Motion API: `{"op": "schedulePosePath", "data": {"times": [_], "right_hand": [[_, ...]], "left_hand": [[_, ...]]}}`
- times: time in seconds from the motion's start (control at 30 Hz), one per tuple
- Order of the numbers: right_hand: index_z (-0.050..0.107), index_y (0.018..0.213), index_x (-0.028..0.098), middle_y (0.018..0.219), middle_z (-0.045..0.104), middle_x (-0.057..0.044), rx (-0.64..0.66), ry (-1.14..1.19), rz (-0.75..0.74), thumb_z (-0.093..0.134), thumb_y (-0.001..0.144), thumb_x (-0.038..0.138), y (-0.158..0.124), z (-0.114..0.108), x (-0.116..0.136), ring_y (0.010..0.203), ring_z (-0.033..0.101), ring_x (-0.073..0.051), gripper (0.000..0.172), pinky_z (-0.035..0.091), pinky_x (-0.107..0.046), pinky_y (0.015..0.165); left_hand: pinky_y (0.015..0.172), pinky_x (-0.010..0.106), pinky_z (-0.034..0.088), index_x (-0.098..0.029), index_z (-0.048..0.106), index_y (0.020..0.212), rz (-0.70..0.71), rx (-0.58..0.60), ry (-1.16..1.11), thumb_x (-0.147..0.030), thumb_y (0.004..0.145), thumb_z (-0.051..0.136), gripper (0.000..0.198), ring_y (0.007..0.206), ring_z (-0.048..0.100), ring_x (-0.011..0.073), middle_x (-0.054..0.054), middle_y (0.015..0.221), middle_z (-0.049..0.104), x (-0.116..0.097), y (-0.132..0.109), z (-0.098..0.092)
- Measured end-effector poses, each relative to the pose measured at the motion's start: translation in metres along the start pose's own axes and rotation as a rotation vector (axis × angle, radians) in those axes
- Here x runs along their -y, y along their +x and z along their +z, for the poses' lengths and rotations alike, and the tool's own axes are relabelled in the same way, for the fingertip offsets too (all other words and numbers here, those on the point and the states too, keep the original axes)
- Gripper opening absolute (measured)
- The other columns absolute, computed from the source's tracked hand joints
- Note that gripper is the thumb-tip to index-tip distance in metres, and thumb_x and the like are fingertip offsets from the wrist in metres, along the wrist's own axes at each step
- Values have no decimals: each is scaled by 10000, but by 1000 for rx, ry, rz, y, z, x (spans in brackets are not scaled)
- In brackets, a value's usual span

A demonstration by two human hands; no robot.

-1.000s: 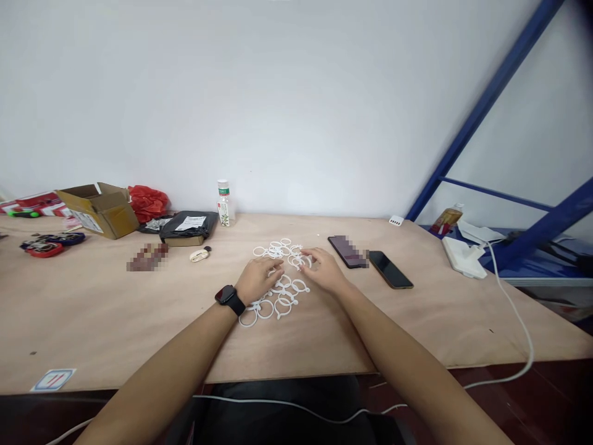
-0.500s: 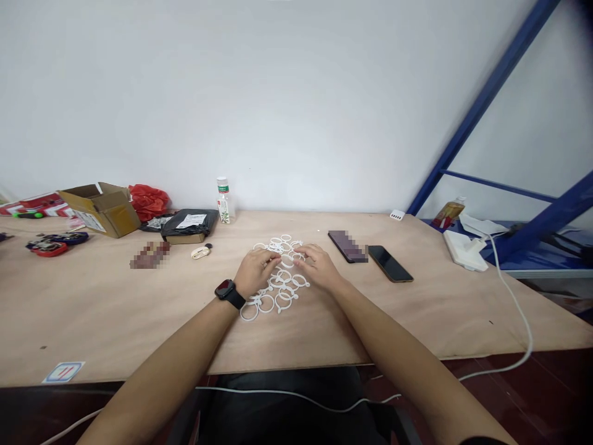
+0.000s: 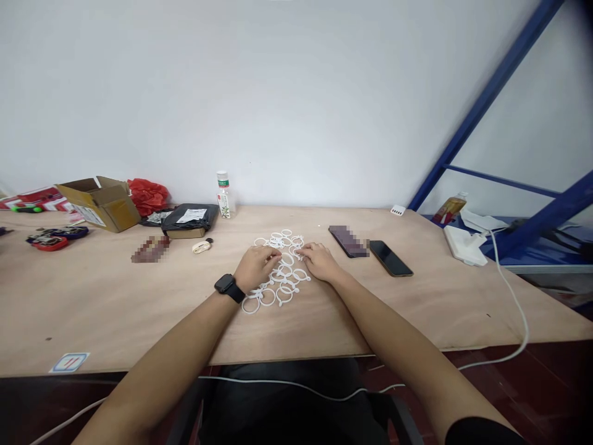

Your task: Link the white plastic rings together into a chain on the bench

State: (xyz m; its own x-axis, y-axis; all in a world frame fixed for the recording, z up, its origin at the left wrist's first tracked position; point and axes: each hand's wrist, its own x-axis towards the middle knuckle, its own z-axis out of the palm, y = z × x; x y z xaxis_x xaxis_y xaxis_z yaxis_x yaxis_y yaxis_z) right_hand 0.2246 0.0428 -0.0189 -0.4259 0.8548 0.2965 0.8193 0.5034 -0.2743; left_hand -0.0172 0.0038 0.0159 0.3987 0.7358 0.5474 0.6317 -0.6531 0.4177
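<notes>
Several white plastic rings [image 3: 267, 297], each with a small tab or eyelet, lie in an overlapping spread on the wooden table [image 3: 194, 327]. My left hand [image 3: 256, 267], with a black watch on its wrist, pinches one white ring [image 3: 288, 260] between thumb and forefinger at the middle of the spread. On the right side, my right hand [image 3: 319, 262] has its thumb and fingertips closed at another white ring [image 3: 295, 250]. How firmly it grips that ring is too small to tell. Part of the spread is hidden behind my left hand.
Two phones, one partly blurred [image 3: 343, 241] and one black [image 3: 390, 258], lie to the right. A bottle [image 3: 224, 196], black package [image 3: 191, 216] and open cardboard box [image 3: 104, 207] stand at the back left. A white cable [image 3: 513, 296] crosses the table's right side.
My right hand has drawn slightly right, away from the ring in my left hand, to the rings on the right side. My left hand still pinches its ring. The view has shifted slightly.
</notes>
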Motion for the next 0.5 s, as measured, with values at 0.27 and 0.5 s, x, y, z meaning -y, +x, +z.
{"op": "schedulePosePath", "data": {"times": [0.27,0.5], "right_hand": [[711,967,241,1034,648,-64,-30,42,38,605,867,254,1,-7,1,1009,543,-220,146,394,-358,904],[694,1060,216,1093,640,-79,-150,143,65,686,793,265,3,-7,10,1058,553,-236,271,415,-384,957]], "left_hand": [[786,293,464,-199,709,835,75,243,24,-295,878,554,188,794,641,171,36,834,723,-7,-4,1],[814,315,463,-194,691,895,9,148,56,-306,887,549,181,826,634,180,47,871,713,-4,-3,1]]}}
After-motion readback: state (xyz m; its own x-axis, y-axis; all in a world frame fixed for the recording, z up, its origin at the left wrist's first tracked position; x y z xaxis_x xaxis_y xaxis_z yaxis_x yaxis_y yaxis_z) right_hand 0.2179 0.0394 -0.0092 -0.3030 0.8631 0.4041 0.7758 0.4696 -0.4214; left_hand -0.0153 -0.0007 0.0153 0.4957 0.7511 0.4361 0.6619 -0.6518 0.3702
